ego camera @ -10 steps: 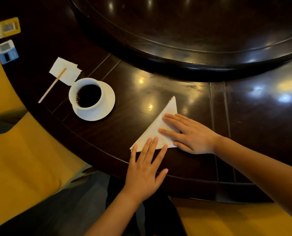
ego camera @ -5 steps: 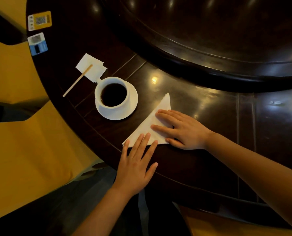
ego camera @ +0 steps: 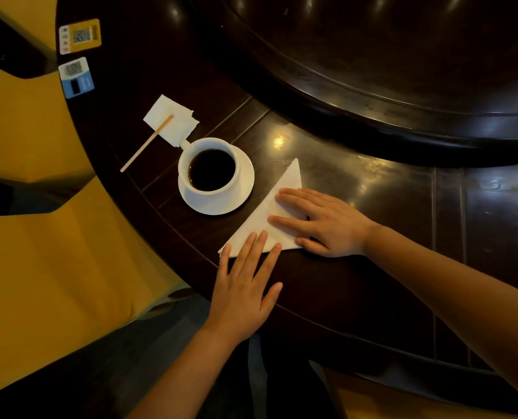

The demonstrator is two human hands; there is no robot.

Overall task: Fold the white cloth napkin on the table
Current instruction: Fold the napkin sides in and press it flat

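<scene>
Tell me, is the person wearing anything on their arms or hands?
No. Both forearms are bare, with no sleeves in view. The left hand and the right hand have no gloves, and I can see no rings, watch or bracelets. The fingernails look short and plain.

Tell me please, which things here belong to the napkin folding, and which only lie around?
Belong to the job:
white napkin, folded in a triangle
left hand
right hand

Only lying around:
coffee cup on saucer
wooden stirrer
paper packets
two cards
</scene>
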